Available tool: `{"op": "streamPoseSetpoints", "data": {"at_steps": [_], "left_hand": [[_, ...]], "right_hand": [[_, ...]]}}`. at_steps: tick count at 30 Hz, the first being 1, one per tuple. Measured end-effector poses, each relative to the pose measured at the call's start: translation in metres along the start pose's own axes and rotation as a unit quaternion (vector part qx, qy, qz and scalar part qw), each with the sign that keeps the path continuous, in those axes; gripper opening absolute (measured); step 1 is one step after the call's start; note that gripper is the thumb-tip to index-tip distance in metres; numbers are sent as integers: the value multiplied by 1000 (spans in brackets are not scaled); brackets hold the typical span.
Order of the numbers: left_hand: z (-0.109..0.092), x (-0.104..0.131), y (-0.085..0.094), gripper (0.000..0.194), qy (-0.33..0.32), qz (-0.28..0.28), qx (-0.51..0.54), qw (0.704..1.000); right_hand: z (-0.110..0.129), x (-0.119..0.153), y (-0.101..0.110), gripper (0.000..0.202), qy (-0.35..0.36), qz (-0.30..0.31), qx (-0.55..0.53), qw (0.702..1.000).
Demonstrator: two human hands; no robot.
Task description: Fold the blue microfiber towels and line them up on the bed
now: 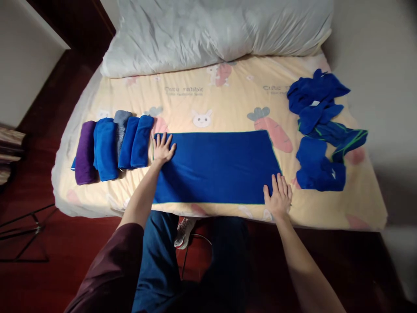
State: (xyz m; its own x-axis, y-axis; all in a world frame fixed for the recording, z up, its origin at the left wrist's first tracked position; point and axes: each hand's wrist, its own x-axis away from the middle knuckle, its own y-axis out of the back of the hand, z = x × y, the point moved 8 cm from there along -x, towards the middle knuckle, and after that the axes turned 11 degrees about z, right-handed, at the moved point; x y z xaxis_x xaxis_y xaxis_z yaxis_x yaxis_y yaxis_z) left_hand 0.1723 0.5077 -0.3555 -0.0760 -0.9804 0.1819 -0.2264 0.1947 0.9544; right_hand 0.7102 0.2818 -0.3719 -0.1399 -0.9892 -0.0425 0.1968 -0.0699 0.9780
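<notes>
A blue towel (218,167) with a thin green edge lies spread flat on the bed, its long side along the bed's front edge. My left hand (163,148) rests on the towel's upper left part, fingers spread. At the lower right corner my right hand (278,195) lies flat with its fingers apart, partly on the towel and partly on the sheet. Neither hand grips anything. Left of the towel is a row of several rolled towels, among them a purple one (86,153), a grey one (121,126) and a blue one (142,141).
Crumpled blue cloths (317,95) and a blue bundle (321,167) lie at the right on the yellow rabbit-print sheet (228,98). A grey quilt (195,34) is heaped at the back. Thin black stand legs (35,228) show at the lower left.
</notes>
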Motion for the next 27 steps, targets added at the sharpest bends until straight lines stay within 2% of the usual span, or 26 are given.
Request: {"op": "streamPoseSetpoints", "data": {"at_steps": [3, 5, 7, 10, 13, 16, 18, 20, 22, 25, 27], "left_hand": [[26, -12, 9, 73, 2, 11, -2, 1000], [28, -17, 14, 73, -4, 6, 3, 1000], [22, -10, 17, 72, -9, -7, 8, 1000], [3, 29, 13, 72, -31, -19, 21, 999], [-13, 93, -7, 72, -99, 17, 32, 994], [1, 142, -20, 70, -71, -3, 60, 996], [13, 155, -23, 70, -37, -29, 80, 996], [18, 157, -22, 71, -17, -51, 91, 994], [16, 155, -20, 73, -15, -66, 92, 993], [8, 155, -17, 73, -40, -77, 81, 993], [4, 155, -18, 72, -59, -71, 72, 993]], "right_hand": [[0, 0, -1, 67, 0, 7, 4, 1000], [1, -1, -2, 67, -6, 17, 7, 1000], [2, -2, -2, 68, -13, 28, 11, 999], [4, -4, -3, 69, -21, 46, 14, 999], [4, -5, 0, 68, -26, 61, 17, 998], [8, -9, 5, 69, -43, 94, 32, 994], [22, -16, 10, 69, -62, 117, 42, 990], [58, -28, 14, 68, -58, 119, 29, 991], [125, -44, 10, 68, 33, 121, -14, 992], [237, -65, -11, 67, 192, 144, -63, 969], [288, -79, -31, 66, 249, 178, -69, 949]]}}
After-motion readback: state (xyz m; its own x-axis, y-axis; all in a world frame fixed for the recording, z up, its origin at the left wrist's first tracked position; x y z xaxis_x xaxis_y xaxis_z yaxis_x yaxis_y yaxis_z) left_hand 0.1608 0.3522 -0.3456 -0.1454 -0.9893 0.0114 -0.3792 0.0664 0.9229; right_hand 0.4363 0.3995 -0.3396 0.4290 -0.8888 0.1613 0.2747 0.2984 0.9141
